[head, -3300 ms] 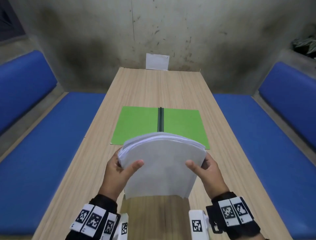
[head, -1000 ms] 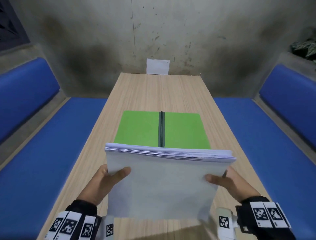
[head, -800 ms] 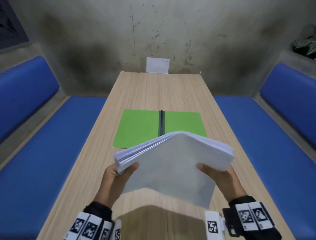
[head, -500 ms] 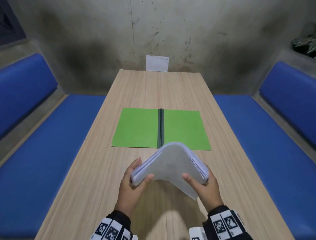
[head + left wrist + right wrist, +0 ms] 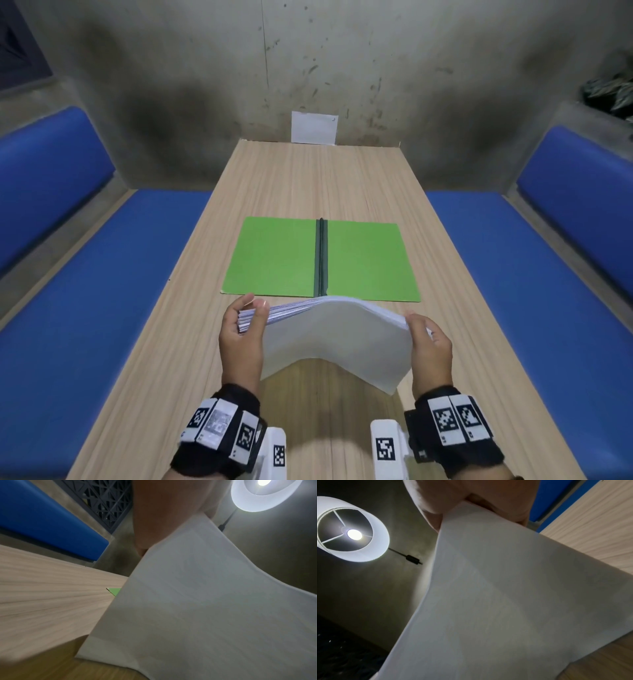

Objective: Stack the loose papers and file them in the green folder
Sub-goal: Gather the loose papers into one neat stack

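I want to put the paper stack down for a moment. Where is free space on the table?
Bare table lies between the green folder and the wall. Narrow strips flank the folder. Both hands and the paper stack crowd the near end.

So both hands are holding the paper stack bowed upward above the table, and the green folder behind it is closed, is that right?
Not quite: the green folder lies open flat, spine in the middle, as the head view shows. The rest holds: the left hand and right hand hold the paper stack bowed upward above the table.
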`<state>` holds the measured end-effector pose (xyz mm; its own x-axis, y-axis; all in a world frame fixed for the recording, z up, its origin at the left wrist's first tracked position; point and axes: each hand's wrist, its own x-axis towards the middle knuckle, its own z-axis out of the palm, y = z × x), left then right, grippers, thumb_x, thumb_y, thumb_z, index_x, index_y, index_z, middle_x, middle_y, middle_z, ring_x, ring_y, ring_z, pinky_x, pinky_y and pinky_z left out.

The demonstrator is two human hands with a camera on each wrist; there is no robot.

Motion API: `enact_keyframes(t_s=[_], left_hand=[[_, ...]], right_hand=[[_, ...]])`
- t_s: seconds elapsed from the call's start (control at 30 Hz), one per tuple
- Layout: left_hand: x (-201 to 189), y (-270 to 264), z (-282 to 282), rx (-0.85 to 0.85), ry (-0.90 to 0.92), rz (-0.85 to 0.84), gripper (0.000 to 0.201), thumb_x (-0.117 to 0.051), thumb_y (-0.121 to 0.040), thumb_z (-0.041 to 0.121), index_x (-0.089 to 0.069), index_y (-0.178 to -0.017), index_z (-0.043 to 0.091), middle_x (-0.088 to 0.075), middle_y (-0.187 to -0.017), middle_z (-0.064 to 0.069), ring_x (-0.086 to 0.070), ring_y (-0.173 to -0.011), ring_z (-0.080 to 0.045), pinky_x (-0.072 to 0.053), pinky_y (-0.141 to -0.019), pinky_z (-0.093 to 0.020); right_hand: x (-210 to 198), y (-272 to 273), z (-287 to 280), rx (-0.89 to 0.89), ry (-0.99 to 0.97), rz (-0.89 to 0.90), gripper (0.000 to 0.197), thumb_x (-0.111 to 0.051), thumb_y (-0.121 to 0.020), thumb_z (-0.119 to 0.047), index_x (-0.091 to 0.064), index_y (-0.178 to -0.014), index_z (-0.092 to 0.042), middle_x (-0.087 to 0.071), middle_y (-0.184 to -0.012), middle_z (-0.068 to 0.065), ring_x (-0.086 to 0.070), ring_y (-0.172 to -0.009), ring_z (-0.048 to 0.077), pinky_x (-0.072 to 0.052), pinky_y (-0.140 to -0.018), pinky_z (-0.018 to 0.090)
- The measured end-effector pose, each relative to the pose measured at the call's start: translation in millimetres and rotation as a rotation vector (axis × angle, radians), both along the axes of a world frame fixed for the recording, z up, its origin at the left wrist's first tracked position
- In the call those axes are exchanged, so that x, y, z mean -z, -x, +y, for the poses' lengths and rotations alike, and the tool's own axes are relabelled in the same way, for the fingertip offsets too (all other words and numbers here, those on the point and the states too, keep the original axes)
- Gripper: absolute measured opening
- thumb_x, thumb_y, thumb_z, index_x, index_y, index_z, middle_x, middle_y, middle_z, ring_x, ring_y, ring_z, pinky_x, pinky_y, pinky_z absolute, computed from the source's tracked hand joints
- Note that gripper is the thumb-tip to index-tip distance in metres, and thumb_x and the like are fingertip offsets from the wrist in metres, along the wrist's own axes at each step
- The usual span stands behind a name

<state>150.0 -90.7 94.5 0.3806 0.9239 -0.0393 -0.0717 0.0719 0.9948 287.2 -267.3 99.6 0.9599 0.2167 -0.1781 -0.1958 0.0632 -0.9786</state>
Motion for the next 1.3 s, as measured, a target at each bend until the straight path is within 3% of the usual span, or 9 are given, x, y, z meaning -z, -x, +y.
enact_keyframes(t_s=[0.17,0.3,0.47,0.57,0.7,0.8,0.9,1.07,1.3], left_hand=[[-2,-4,3,0.026,-0.014,-0.012,0.012,-0.064,-0.084,0.033,-0.059,-0.094,0.038,-0.058,-0.099,0.023,-0.053,-0.114,-0.020,-0.039,-0.106,-0.052],[6,5,6,0.193,-0.073,0.033,0.085,-0.064,-0.047,0.079,-0.047,-0.121,0.040,-0.056,-0.112,0.029,-0.050,-0.122,-0.024,-0.042,-0.104,-0.046],[22,21,11,0.402,-0.177,0.188,0.082,-0.079,-0.066,0.012,-0.033,-0.114,0.060,-0.051,-0.119,0.021,-0.059,-0.098,0.012,-0.048,-0.074,-0.001],[22,22,13,0.370,-0.189,0.226,0.079,-0.059,-0.080,-0.012,-0.046,-0.100,0.063,-0.058,-0.105,0.014,-0.062,-0.088,-0.008,-0.050,-0.063,-0.004],[18,18,20,0.228,-0.053,0.099,0.028,-0.056,-0.087,-0.007,-0.060,-0.091,0.021,-0.074,-0.076,0.006,-0.061,-0.085,-0.026,-0.053,-0.063,-0.008],[10,19,16,0.185,0.000,0.055,0.041,-0.064,-0.084,0.024,-0.053,-0.121,0.011,-0.062,-0.127,-0.010,-0.051,-0.125,-0.028,-0.044,-0.106,-0.034],[3,24,5,0.156,-0.030,0.010,0.074,-0.068,-0.073,0.048,-0.041,-0.133,0.014,-0.047,-0.140,-0.012,-0.041,-0.134,-0.026,-0.033,-0.113,-0.045],[7,27,-7,0.131,-0.087,0.035,0.049,-0.066,-0.051,0.072,-0.052,-0.093,0.050,-0.062,-0.113,0.009,-0.052,-0.119,-0.022,-0.042,-0.102,-0.040],[11,13,-4,0.015,-0.033,0.026,0.027,-0.068,-0.083,0.025,-0.056,-0.106,0.030,-0.057,-0.118,0.009,-0.046,-0.125,-0.020,-0.034,-0.111,-0.047]], right_hand=[[3,-1,-5,-0.071,-0.011,-0.112,0.007,-0.064,-0.085,-0.024,-0.059,-0.081,-0.021,-0.061,-0.087,-0.002,-0.054,-0.072,0.015,-0.043,-0.060,0.027],[21,4,-14,-0.204,0.094,-0.196,0.042,-0.077,-0.072,-0.014,-0.052,-0.102,-0.030,-0.060,-0.101,-0.008,-0.059,-0.089,0.011,-0.049,-0.077,0.026],[39,-1,-19,-0.175,0.074,-0.078,0.027,-0.062,-0.085,-0.002,-0.059,-0.090,-0.029,-0.066,-0.092,-0.003,-0.061,-0.094,0.026,-0.048,-0.075,0.028],[42,-5,-16,-0.157,0.071,-0.023,0.017,-0.061,-0.086,-0.006,-0.062,-0.090,-0.023,-0.068,-0.090,0.002,-0.062,-0.095,0.030,-0.048,-0.076,0.033],[34,-3,-12,-0.149,0.035,-0.044,0.012,-0.061,-0.086,-0.009,-0.064,-0.088,-0.021,-0.072,-0.079,-0.005,-0.063,-0.087,0.028,-0.051,-0.068,0.027],[22,0,-14,-0.159,-0.027,-0.107,0.011,-0.061,-0.086,-0.010,-0.065,-0.088,-0.020,-0.074,-0.072,-0.012,-0.064,-0.080,0.019,-0.054,-0.060,0.012],[15,6,-18,-0.212,-0.036,-0.177,0.020,-0.064,-0.083,-0.007,-0.065,-0.095,-0.023,-0.074,-0.089,-0.007,-0.066,-0.089,0.014,-0.054,-0.073,0.013],[15,16,-23,-0.203,0.042,-0.176,0.027,-0.070,-0.077,-0.028,-0.056,-0.098,-0.037,-0.061,-0.111,0.001,-0.059,-0.095,0.018,-0.046,-0.076,0.024],[5,15,-8,-0.065,-0.020,-0.087,0.011,-0.063,-0.079,-0.041,-0.059,-0.081,-0.031,-0.062,-0.093,0.003,-0.053,-0.075,0.019,-0.041,-0.064,0.028]])
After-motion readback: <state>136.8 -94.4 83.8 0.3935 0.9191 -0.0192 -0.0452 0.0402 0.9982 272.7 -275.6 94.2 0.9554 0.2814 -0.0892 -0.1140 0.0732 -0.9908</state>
